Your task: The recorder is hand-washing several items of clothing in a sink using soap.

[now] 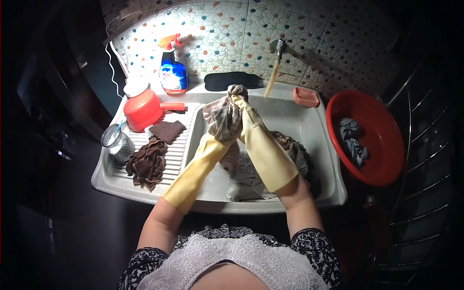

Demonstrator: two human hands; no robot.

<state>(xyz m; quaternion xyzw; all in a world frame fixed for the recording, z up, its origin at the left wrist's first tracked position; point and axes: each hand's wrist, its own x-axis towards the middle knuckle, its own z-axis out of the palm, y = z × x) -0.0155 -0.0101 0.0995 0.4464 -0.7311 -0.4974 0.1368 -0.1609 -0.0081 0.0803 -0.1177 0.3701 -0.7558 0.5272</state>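
Note:
Both my hands wear long yellow rubber gloves and are raised over the sink basin point(205, 186). A bunched, grey-beige checked cloth point(223, 118) is held between them. My right hand point(243, 107) is closed round its twisted upper end, and a knotted bit of fabric sticks out above the fingers. Lower down, my left hand point(218, 140) is mostly covered by the folds, so its fingers are hidden. One end of cloth hangs below toward the water. Wet dark clothes point(302, 162) lie heaped at the basin's right, with a greyish garment point(251, 189) in the water near the front.
On the ribbed washboard point(176, 164) at left lie brown cloths point(146, 164), a red dipper point(142, 110) and a glass jar point(119, 145). Behind stand a blue spray bottle point(173, 75) and a hose-fitted tap point(274, 70). A soap dish point(305, 97) and red tub point(386, 145) are right.

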